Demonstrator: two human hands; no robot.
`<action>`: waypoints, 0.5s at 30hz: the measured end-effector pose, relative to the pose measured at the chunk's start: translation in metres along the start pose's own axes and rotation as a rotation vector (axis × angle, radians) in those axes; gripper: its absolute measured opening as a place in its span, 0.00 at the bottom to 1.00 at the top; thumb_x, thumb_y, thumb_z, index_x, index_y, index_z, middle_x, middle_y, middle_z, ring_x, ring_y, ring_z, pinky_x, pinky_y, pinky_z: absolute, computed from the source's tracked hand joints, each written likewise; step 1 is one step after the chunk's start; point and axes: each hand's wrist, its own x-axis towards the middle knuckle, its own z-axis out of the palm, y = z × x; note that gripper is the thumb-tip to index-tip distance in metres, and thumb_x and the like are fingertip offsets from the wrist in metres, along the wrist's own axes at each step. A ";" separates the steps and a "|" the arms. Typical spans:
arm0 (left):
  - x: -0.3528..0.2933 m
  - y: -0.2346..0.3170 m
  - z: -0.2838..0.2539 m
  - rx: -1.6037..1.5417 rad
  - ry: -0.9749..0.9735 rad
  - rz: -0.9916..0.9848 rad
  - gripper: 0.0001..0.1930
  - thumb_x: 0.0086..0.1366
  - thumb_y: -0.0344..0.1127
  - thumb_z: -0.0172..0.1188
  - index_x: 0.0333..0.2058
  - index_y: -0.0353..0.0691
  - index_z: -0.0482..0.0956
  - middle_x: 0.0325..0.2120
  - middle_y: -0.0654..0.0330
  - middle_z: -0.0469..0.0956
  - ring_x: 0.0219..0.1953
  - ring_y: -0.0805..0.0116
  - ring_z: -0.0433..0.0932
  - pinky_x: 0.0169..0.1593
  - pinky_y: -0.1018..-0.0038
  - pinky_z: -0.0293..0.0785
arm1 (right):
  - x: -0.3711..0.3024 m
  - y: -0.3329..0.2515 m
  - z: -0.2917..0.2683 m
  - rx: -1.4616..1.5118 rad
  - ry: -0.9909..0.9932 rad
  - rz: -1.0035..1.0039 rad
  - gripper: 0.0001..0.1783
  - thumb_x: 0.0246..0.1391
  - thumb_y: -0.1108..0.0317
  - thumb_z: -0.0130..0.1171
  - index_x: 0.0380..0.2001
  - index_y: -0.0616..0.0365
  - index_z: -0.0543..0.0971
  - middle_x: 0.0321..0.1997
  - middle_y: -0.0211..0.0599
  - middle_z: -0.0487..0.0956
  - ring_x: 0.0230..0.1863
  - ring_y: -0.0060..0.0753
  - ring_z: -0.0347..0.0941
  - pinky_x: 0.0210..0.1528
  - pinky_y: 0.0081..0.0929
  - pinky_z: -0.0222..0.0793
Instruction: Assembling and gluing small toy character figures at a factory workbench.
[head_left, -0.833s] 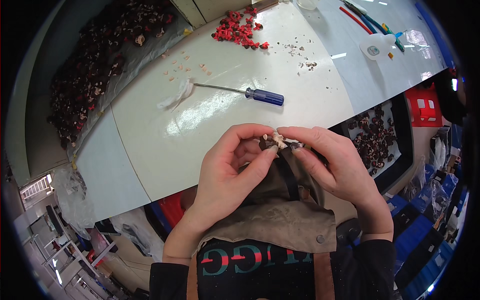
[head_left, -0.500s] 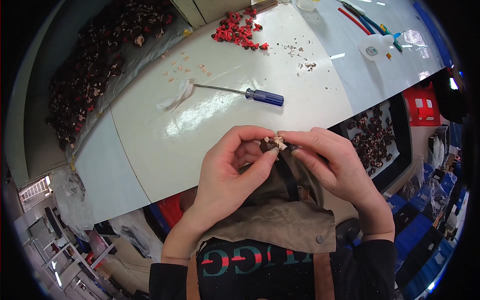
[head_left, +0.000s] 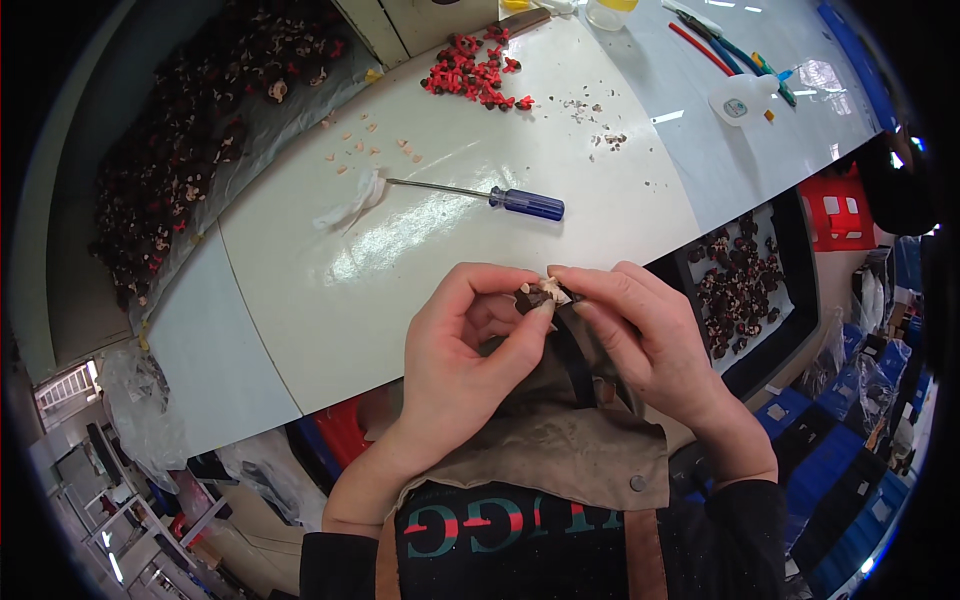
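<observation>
A small dark brown and cream piece (head_left: 545,292) is held in front of my apron, close to the table's near edge. My left hand (head_left: 465,350) pinches its left side between thumb and forefinger, the other fingers curled behind. On the other side, the thumb and forefinger of my right hand (head_left: 655,340) are closed on its right end. Fingertips cover part of the piece, so its exact kind cannot be made out. Beyond the hands lies a screwdriver (head_left: 530,203) with a blue handle, its tip against a crumpled white tissue (head_left: 352,205).
Small red and dark pieces (head_left: 470,72) lie heaped at the far side, near cream scraps (head_left: 375,150) and dark crumbs (head_left: 610,140). Brown pieces fill a lined bin (head_left: 190,150) at left and a black tray (head_left: 740,285) at right. Pliers (head_left: 735,55) and a white bottle (head_left: 742,100) stand far right.
The whole view has shifted slightly. Both hands keep their pinch on the small brown and cream piece, with little change in finger position.
</observation>
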 end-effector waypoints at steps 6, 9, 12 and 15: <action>0.005 0.012 -0.012 -0.013 -0.108 -0.121 0.11 0.60 0.21 0.55 0.42 0.32 0.70 0.34 0.62 0.76 0.33 0.82 0.74 0.38 0.85 0.71 | 0.002 0.000 -0.011 -0.199 -0.080 -0.093 0.20 0.48 0.79 0.56 0.47 0.55 0.76 0.24 0.36 0.69 0.24 0.32 0.67 0.27 0.23 0.63; 0.006 0.020 -0.014 -0.043 -0.175 -0.224 0.11 0.60 0.21 0.54 0.43 0.33 0.70 0.35 0.63 0.75 0.34 0.82 0.74 0.39 0.86 0.71 | 0.006 0.002 -0.019 -0.329 -0.096 -0.165 0.22 0.45 0.80 0.57 0.46 0.53 0.77 0.24 0.37 0.69 0.24 0.34 0.68 0.28 0.23 0.64; 0.006 0.019 -0.016 -0.144 -0.131 -0.176 0.11 0.61 0.23 0.52 0.44 0.33 0.71 0.36 0.63 0.75 0.36 0.82 0.74 0.40 0.85 0.70 | 0.013 -0.002 -0.029 -0.216 -0.092 -0.177 0.19 0.50 0.78 0.55 0.47 0.55 0.76 0.24 0.33 0.69 0.24 0.27 0.67 0.29 0.20 0.63; 0.006 0.016 -0.021 -0.244 -0.111 -0.189 0.11 0.63 0.26 0.51 0.45 0.35 0.71 0.37 0.62 0.75 0.37 0.80 0.73 0.42 0.83 0.71 | 0.019 -0.006 -0.033 -0.026 0.076 -0.068 0.17 0.56 0.74 0.51 0.50 0.59 0.74 0.26 0.29 0.69 0.26 0.20 0.65 0.32 0.17 0.62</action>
